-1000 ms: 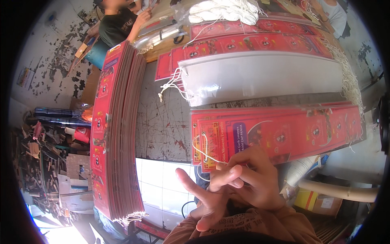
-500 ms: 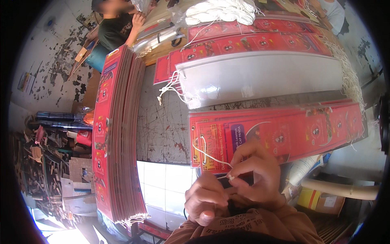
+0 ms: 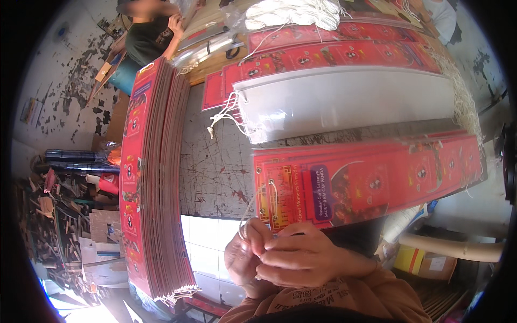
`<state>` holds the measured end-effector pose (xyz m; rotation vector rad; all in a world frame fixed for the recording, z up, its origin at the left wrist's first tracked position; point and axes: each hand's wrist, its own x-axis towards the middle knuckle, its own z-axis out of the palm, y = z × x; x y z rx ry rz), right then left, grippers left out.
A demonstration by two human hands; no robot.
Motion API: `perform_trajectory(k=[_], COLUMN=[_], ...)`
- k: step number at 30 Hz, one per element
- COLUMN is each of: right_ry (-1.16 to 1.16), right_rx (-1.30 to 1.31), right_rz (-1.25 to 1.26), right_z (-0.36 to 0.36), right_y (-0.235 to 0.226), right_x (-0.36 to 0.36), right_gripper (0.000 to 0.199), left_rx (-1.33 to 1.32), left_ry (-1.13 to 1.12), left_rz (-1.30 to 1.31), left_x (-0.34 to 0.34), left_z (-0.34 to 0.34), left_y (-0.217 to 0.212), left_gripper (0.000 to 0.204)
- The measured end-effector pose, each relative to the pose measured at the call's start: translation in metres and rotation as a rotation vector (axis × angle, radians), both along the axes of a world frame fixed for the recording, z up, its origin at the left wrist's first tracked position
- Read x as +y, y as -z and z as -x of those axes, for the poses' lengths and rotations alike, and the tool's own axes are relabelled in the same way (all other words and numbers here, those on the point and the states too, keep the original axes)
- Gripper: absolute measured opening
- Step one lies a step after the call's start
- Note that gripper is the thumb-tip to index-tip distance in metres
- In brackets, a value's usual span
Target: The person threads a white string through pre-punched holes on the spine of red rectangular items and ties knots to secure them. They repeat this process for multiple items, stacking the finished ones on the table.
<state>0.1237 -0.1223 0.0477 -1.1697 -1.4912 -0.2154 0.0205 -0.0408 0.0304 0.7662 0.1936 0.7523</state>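
Close to my body, both hands meet just below the near-left corner of a long red printed sheet [image 3: 371, 188], the top one of a small stack. A thin white cord [image 3: 249, 210] runs from a punched hole at the sheet's left end down to my left hand [image 3: 241, 261]. Its fingers are closed on the cord. My right hand [image 3: 304, 255] presses against the left, its fingers bent and pinched together around the cord; the exact grip is hidden behind the fingers. A short white end pokes out under the right hand.
Beyond the red stack lies a pale blank-sided stack [image 3: 344, 102] with looped cords. Further back are more red sheets [image 3: 301, 62] and a white cord bundle [image 3: 291, 13]. A tall red stack [image 3: 156, 188] stands left on the scratched grey table [image 3: 210, 177]. Another person [image 3: 148, 40] is at far left.
Both hands have shifted left and closed together. The right hand has come down off the sheet, uncovering its print, and the cord now bends left toward my left hand.
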Motion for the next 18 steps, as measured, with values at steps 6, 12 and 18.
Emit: perform_trajectory(k=[6,12,18], right_ry=[-0.159,-0.135,0.019], right_rx=[0.231,0.188,0.162], right_rz=[0.026,0.269,0.345], right_z=[-0.010,-0.010,-0.009], right_y=[0.008,0.010,0.004], right_x=[0.010,0.004,0.007], right_gripper=[0.017,0.023,0.022], left_rx=[0.255,0.603,0.764], left_ry=[0.065,-0.067,0.068], left_rz=[-0.253,-0.876,-0.970], left_x=[-0.003,0.003,0.021], left_z=[0.010,0.010,0.010], left_y=[0.000,-0.013,-0.024], left_gripper=[0.031,0.025,0.018])
